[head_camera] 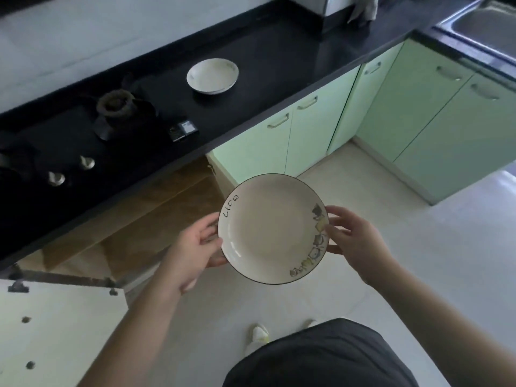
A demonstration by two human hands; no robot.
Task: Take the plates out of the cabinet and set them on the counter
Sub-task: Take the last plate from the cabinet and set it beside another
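A cream plate [272, 229] with a thin dark rim is being held level in the air between both hands, over the pale floor [418, 247] and just in front of the open cabinet [134, 219]. It is carrying the word "Life" near the left fingers and a row of small drawn figures along the edge by the right fingers.

The left hand [195, 247] is gripping the plate's left edge, its fingers curling under the rim and the thumb lying at the rim's lower left. The right hand [354, 241] is holding the opposite edge: the thumb is pressing on top of the rim beside the drawn figures, and the other fingers are reaching under it, one fingertip showing below the rim.

Beyond the left fingers, the cabinet is standing open under the black counter [279, 51], showing a brown wooden interior; its pale door [55, 331] is swung out to the near left of the left forearm. Well beyond both sets of fingers, a second plate [212, 76], white, is sitting flat on the counter. To its left a gas hob [55, 143] with a burner and two knobs is set into the counter. Green cabinet doors [418, 107] are running beyond the right fingers, with a steel sink [485, 26] at the far right.
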